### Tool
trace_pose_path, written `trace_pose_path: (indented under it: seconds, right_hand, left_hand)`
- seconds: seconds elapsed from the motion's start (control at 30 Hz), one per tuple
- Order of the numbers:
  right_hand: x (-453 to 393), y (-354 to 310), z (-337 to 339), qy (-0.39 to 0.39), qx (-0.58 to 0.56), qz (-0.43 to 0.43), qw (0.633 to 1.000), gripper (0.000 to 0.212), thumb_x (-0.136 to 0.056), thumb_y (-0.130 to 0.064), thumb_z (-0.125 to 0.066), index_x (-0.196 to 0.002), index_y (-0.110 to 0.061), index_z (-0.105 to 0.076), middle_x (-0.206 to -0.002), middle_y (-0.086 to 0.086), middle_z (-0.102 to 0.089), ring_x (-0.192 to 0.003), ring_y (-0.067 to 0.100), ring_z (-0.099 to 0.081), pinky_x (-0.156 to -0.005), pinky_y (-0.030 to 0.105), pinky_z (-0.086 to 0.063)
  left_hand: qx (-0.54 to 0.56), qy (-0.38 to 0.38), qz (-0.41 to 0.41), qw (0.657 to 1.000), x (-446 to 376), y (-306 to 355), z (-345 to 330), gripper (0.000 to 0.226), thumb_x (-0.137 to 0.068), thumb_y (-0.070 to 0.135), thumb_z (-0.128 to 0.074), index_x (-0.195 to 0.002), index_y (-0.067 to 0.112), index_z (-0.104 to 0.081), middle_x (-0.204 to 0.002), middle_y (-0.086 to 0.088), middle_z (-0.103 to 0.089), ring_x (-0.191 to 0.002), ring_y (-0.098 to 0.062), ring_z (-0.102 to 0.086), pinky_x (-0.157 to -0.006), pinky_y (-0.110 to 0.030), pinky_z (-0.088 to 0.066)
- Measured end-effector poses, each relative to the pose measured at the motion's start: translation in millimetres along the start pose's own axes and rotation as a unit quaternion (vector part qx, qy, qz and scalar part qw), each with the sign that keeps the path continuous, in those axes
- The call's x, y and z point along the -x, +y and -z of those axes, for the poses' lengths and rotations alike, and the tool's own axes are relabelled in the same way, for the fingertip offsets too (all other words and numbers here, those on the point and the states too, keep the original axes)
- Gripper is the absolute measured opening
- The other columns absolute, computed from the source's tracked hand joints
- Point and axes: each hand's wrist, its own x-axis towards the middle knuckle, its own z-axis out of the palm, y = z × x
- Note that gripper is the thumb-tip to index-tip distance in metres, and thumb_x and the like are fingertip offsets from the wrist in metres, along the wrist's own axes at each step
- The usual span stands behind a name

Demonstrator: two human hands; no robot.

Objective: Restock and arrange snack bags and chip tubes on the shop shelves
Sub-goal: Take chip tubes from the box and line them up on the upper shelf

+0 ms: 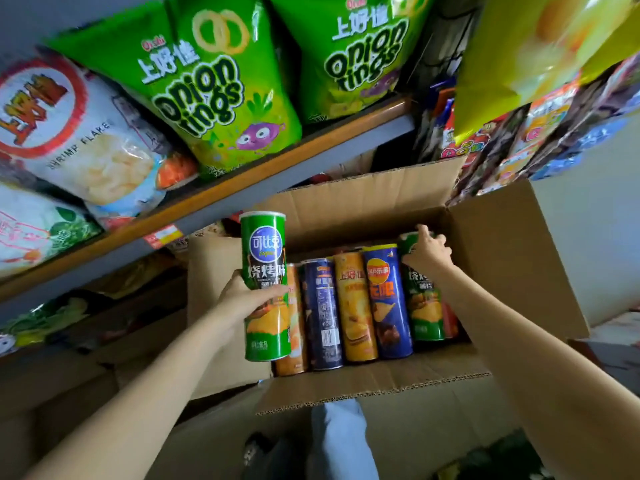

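My left hand (244,299) grips a green chip tube (265,268) around its middle and holds it upright above the left side of an open cardboard box (512,258). Inside the box lie several chip tubes side by side: an orange one (296,341), a dark blue one (323,313), a yellow-orange one (355,306), a blue one (389,303) and a second green tube (424,306) at the right. My right hand (429,251) grasps the top end of that second green tube. Green onion ring bags (214,88) stand on the shelf above.
A wooden-edged shelf (311,147) runs diagonally above the box, with a shrimp flakes bag (79,133) at the left. Hanging snack packs (540,140) and a yellow bag (540,46) fill the upper right. More cardboard boxes (69,393) sit at lower left. My legs (339,441) are below the box.
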Motion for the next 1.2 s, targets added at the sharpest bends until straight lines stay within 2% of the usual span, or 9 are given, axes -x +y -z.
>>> trace_pose_path:
  seconds: [0.27, 0.43, 0.57, 0.8, 0.9, 0.97, 1.03, 1.13, 1.2]
  right_hand:
    - [-26, 23, -24, 0.042, -0.070, -0.047, 0.996, 0.114, -0.073, -0.017, -0.078, -0.149, -0.027, 0.005, -0.141, 0.024, -0.027, -0.126, 0.045, -0.038, -0.104, 0.049, -0.034]
    - [14, -12, 14, 0.149, -0.051, 0.100, 0.983, 0.109, -0.068, -0.023, -0.081, -0.149, -0.018, -0.008, -0.141, 0.020, -0.026, -0.124, 0.044, -0.033, -0.104, 0.048, -0.030]
    - [71, -69, 28, 0.143, 0.020, 0.257, 0.956, 0.107, -0.062, -0.027, -0.084, -0.145, -0.011, -0.019, -0.132, 0.019, -0.033, -0.118, 0.040, -0.037, -0.100, 0.046, -0.035]
    - [218, -170, 35, 0.044, -0.218, 0.353, 0.909, 0.089, -0.055, -0.022, -0.090, -0.127, -0.010, -0.039, -0.111, 0.004, -0.062, -0.094, 0.016, -0.061, -0.095, 0.042, -0.049]
    - [316, -223, 31, 0.012, -0.253, 0.396, 0.882, 0.091, -0.055, -0.028, -0.089, -0.129, -0.007, -0.041, -0.111, 0.005, -0.065, -0.098, 0.012, -0.063, -0.090, 0.029, -0.051]
    - [381, -260, 28, 0.006, -0.276, 0.456, 0.846, 0.056, -0.068, -0.013, -0.083, -0.114, -0.012, -0.052, -0.098, 0.001, -0.068, -0.083, 0.000, -0.066, -0.078, 0.018, -0.052]
    - [440, -297, 27, 0.018, -0.276, 0.505, 0.818, 0.046, -0.070, -0.008, -0.080, -0.108, -0.015, -0.055, -0.092, -0.007, -0.071, -0.079, -0.001, -0.066, -0.077, 0.019, -0.054]
    - [526, -347, 39, 0.037, -0.287, 0.567, 0.771, 0.058, -0.067, -0.015, -0.083, -0.116, -0.006, -0.053, -0.090, -0.005, -0.071, -0.082, 0.004, -0.065, -0.082, 0.025, -0.054]
    - [581, -372, 47, 0.029, -0.319, 0.607, 0.727, 0.039, -0.072, -0.004, -0.077, -0.101, -0.012, -0.052, -0.080, -0.009, -0.064, -0.067, -0.005, -0.060, -0.068, 0.013, -0.050]
  left_hand:
    - [-0.010, -0.092, -0.037, 0.995, -24, 6, -47, 0.031, -0.070, 0.020, -0.079, -0.095, 0.024, -0.061, -0.098, 0.000, -0.069, -0.082, -0.009, -0.062, -0.068, -0.021, -0.047]
    - [0.003, -0.087, -0.058, 0.995, -9, 14, -50, 0.067, -0.058, 0.040, -0.084, -0.115, 0.016, -0.060, -0.105, -0.004, -0.069, -0.093, -0.016, -0.065, -0.070, -0.023, -0.049]
    - [0.002, -0.090, -0.126, 0.988, 23, 18, -19, 0.095, -0.034, 0.055, -0.082, -0.117, 0.016, -0.057, -0.106, -0.003, -0.069, -0.095, -0.018, -0.065, -0.081, -0.030, -0.053]
    - [0.070, -0.061, -0.270, 0.958, 109, -7, 119, 0.067, -0.063, 0.021, -0.084, -0.122, 0.019, -0.052, -0.113, 0.000, -0.065, -0.101, -0.016, -0.061, -0.084, -0.028, -0.048]
    - [0.082, -0.015, -0.339, 0.937, 164, -26, 196, 0.073, -0.056, 0.030, -0.087, -0.117, 0.027, -0.048, -0.111, 0.005, -0.063, -0.104, -0.014, -0.058, -0.091, -0.032, -0.046]
    - [0.094, 0.007, -0.391, 0.916, 206, -39, 252, 0.077, -0.049, 0.040, -0.085, -0.116, 0.029, -0.049, -0.114, 0.005, -0.064, -0.106, -0.014, -0.059, -0.093, -0.033, -0.046]
    - [0.100, 0.040, -0.430, 0.896, 246, -49, 309, 0.080, -0.039, 0.051, -0.078, -0.112, 0.030, -0.053, -0.111, 0.006, -0.066, -0.102, -0.012, -0.061, -0.090, -0.029, -0.049]
    - [0.094, 0.099, -0.506, 0.851, 298, -49, 386, 0.082, -0.039, 0.047, -0.079, -0.114, 0.023, -0.055, -0.102, 0.014, -0.065, -0.091, 0.000, -0.061, -0.080, -0.012, -0.048]
    - [0.099, 0.134, -0.544, 0.822, 331, -44, 427, 0.079, -0.046, 0.037, -0.085, -0.116, 0.018, -0.053, -0.106, 0.008, -0.065, -0.090, 0.003, -0.061, -0.085, -0.013, -0.048]
